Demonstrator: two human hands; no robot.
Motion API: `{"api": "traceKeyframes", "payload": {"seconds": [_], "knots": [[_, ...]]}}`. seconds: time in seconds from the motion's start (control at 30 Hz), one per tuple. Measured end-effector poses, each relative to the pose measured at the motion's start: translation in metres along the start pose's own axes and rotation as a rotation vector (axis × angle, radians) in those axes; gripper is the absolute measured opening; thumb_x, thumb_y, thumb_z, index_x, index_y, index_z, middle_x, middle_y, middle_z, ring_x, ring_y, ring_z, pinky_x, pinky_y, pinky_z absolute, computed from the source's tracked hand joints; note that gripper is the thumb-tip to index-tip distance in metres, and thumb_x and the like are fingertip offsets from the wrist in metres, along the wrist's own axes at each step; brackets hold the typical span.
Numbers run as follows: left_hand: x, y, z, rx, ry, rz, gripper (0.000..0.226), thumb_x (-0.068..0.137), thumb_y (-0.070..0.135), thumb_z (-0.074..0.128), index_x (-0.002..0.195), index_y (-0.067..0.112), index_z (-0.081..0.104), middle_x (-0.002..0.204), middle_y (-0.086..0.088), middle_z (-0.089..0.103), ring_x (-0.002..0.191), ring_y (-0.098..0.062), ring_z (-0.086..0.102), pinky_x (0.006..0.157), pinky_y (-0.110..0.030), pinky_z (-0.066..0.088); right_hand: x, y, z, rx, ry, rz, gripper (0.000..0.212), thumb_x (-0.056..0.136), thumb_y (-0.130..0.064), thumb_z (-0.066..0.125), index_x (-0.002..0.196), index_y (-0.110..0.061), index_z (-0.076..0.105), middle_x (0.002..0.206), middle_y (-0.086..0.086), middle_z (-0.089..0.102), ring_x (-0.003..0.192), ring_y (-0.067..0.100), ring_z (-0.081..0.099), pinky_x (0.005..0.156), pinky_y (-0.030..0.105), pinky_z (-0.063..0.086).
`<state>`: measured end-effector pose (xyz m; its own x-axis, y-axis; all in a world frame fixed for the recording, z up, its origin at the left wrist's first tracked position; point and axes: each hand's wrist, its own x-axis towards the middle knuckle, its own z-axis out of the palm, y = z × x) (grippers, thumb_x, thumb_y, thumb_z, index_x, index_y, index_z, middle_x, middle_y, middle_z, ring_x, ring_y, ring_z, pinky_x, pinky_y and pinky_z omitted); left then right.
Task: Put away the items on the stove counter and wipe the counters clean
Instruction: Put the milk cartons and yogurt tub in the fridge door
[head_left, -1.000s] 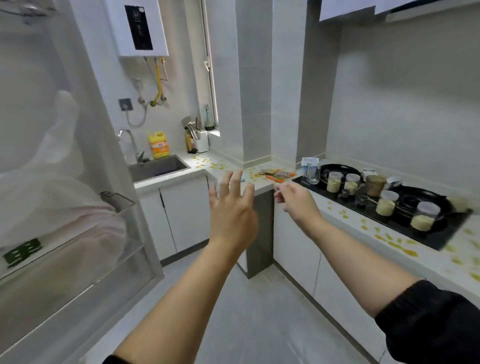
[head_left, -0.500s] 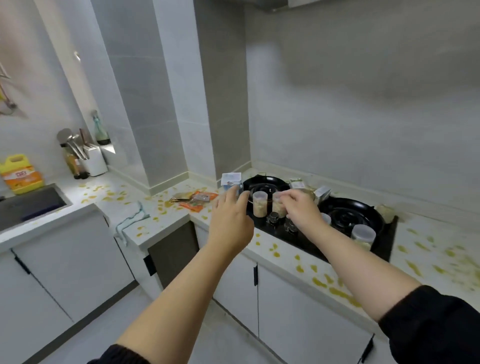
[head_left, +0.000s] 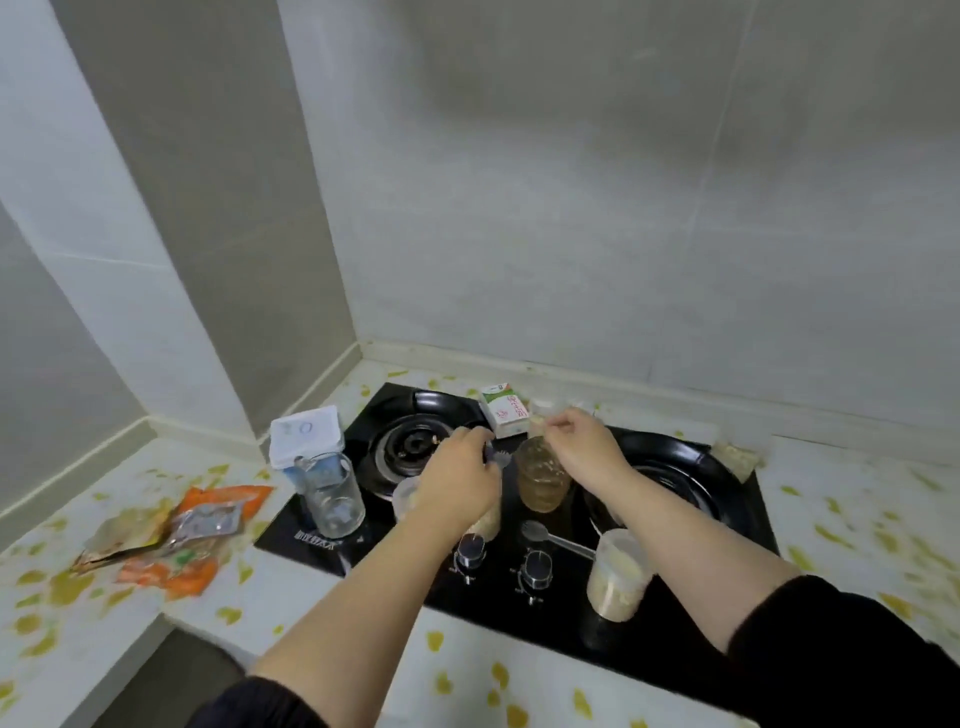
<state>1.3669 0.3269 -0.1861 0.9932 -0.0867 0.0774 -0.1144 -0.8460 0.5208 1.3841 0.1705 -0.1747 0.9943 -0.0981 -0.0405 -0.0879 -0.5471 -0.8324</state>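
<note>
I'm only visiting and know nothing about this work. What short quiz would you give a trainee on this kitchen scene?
1. True or false: the glass measuring cup stands on the left end of the stove.
2. How many control knobs show along the stove's front? A) one B) two C) four
3. Fill the gap: the orange packets lie to the left of the stove, on the ___.

Key: 1 true; 2 B; 3 counter.

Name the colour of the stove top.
Black; the stove shows best in the head view.
</note>
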Motion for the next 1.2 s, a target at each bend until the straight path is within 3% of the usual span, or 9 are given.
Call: {"api": "traceKeyframes", "payload": {"seconds": [0.1, 0.23, 0.33, 0.43, 0.63, 0.73, 0.9, 1.03, 1.2], "knots": [[0.061, -0.011, 0.014, 0.012, -0.085, 0.027, 0.039, 0.091, 0.016, 0.048, 0.129, 0.013, 0.053, 0.128, -0.009, 0.052, 0.114, -0.026, 0.053, 0.090, -0.036, 0.045, 0.052, 0.009, -0.003, -0.053, 0.038, 0.103, 0.032, 0.094, -0.022, 0.047, 0.123, -0.009, 0.054, 0.122, 0.005, 0.057, 0.103, 0.020, 0.055, 0.077, 0.023, 0.036], [0.132, -0.030, 0.037, -0.027, -0.152, 0.013, 0.040, 0.089, 0.016, 0.049, 0.128, 0.015, 0.055, 0.129, -0.009, 0.054, 0.114, -0.026, 0.053, 0.091, -0.034, 0.045, 0.110, 0.037, -0.006, -0.103, 0.067, 0.228, 0.043, 0.093, -0.021, 0.048, 0.134, -0.008, 0.044, 0.135, 0.009, 0.049, 0.120, 0.023, 0.047, 0.083, 0.022, 0.032], [0.172, -0.044, 0.054, -0.039, -0.203, -0.027, 0.043, 0.087, 0.014, 0.052, 0.131, 0.014, 0.053, 0.131, -0.008, 0.055, 0.119, -0.026, 0.052, 0.092, -0.032, 0.043, 0.142, 0.062, 0.001, -0.158, -0.016, 0.234, 0.055, 0.089, -0.018, 0.057, 0.139, -0.009, 0.035, 0.142, 0.010, 0.040, 0.127, 0.023, 0.042, 0.089, 0.023, 0.033], [0.208, -0.060, 0.073, 0.020, -0.233, 0.030, 0.052, 0.084, 0.024, 0.059, 0.134, 0.015, 0.048, 0.132, -0.009, 0.053, 0.123, -0.027, 0.046, 0.099, -0.037, 0.043, 0.165, 0.077, 0.005, -0.339, -0.146, 0.197, 0.074, 0.084, -0.018, 0.065, 0.145, -0.009, 0.024, 0.150, 0.010, 0.029, 0.137, 0.025, 0.030, 0.104, 0.028, 0.028], [0.264, -0.071, 0.105, 0.372, -0.387, 0.145, 0.105, 0.073, 0.072, 0.057, 0.150, 0.020, 0.009, 0.158, -0.008, 0.007, 0.145, -0.029, 0.003, 0.115, -0.049, 0.012, 0.196, 0.104, -0.001, -0.717, -0.489, 0.148, 0.116, 0.064, -0.044, 0.082, 0.150, -0.020, 0.007, 0.156, 0.009, 0.006, 0.144, 0.026, 0.005, 0.115, 0.036, 0.012], [0.277, -0.071, 0.120, 0.452, -0.476, 0.149, 0.113, 0.069, 0.072, 0.061, 0.151, 0.022, 0.000, 0.158, -0.010, 0.000, 0.145, -0.032, -0.001, 0.115, -0.051, 0.010, 0.203, 0.108, 0.000, -0.785, -0.529, 0.142, 0.117, 0.065, -0.045, 0.081, 0.150, -0.021, 0.003, 0.156, 0.010, 0.001, 0.144, 0.029, 0.002, 0.116, 0.041, 0.012], [0.285, -0.071, 0.130, 0.426, -0.396, 0.204, 0.099, 0.070, 0.062, 0.067, 0.146, 0.025, 0.017, 0.138, -0.012, 0.033, 0.126, -0.032, 0.033, 0.100, -0.041, 0.035, 0.201, 0.113, -0.001, -0.742, -0.423, 0.094, 0.102, 0.062, -0.044, 0.080, 0.143, -0.022, 0.023, 0.137, 0.006, 0.024, 0.130, 0.027, 0.023, 0.107, 0.041, 0.031], [0.278, -0.071, 0.121, 0.418, -0.304, 0.229, 0.096, 0.069, 0.057, 0.067, 0.146, 0.024, 0.021, 0.135, -0.011, 0.035, 0.123, -0.030, 0.033, 0.099, -0.038, 0.036, 0.194, 0.109, -0.022, -0.730, -0.282, 0.080, 0.104, 0.061, -0.044, 0.078, 0.146, -0.028, 0.019, 0.140, 0.006, 0.020, 0.131, 0.026, 0.021, 0.107, 0.038, 0.031], [0.255, -0.072, 0.087, 0.301, -0.038, 0.277, 0.093, 0.064, 0.049, 0.073, 0.142, 0.019, 0.033, 0.132, -0.012, 0.037, 0.121, -0.032, 0.036, 0.095, -0.038, 0.038, 0.185, 0.089, -0.047, -0.718, -0.081, 0.008, 0.099, 0.059, -0.042, 0.079, 0.143, -0.028, 0.027, 0.135, 0.007, 0.024, 0.129, 0.028, 0.025, 0.107, 0.033, 0.025]]}}
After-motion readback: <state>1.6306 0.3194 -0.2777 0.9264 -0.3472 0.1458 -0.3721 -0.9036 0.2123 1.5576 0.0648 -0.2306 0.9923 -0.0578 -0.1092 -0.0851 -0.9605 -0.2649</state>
